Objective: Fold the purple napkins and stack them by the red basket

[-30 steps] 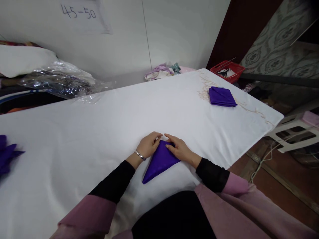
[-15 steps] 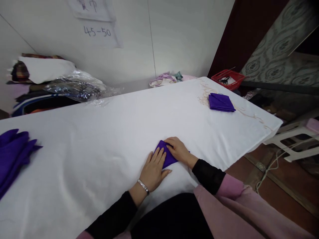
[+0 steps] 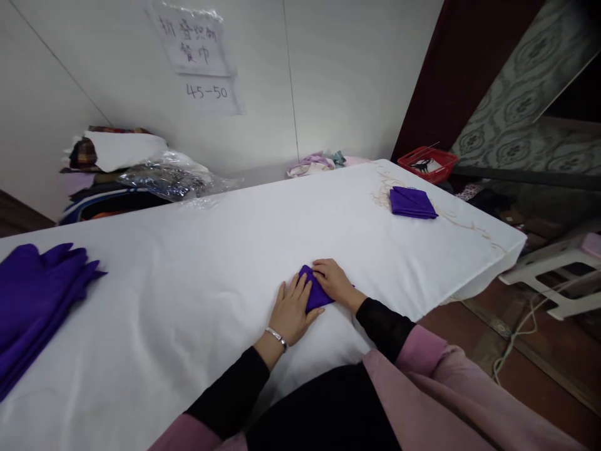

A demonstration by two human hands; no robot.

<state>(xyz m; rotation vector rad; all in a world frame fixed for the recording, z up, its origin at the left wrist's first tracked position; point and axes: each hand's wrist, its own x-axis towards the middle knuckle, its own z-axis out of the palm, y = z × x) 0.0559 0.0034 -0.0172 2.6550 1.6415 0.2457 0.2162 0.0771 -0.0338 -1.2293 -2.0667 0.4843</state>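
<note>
A small folded purple napkin [image 3: 321, 297] lies on the white tablecloth in front of me, partly hidden beneath my hands. My left hand [image 3: 292, 312] rests on its left side, fingers stretched and a little apart, thumb at the near edge. From the right, my right hand [image 3: 334, 279] lies over the upper part of the same napkin with its fingers slightly bent. Toward the far right of the table sits another folded purple napkin [image 3: 413, 203]. Loose purple cloths [image 3: 37, 294] are layered at the left, cut off by the frame edge.
The white tablecloth [image 3: 197, 263] covers the table up to the wall. Piled fabrics [image 3: 126, 153] with clear plastic stand at the back left. Lilac cloth scraps [image 3: 310, 165] and a red basket [image 3: 428, 164] are at the far side. A white stool [image 3: 549, 269] stands beyond the right edge.
My view has tilted up and shifted left, so more of the wall papers and left-hand cloths shows. Both hands stay on the napkin in nearly the same pose.
</note>
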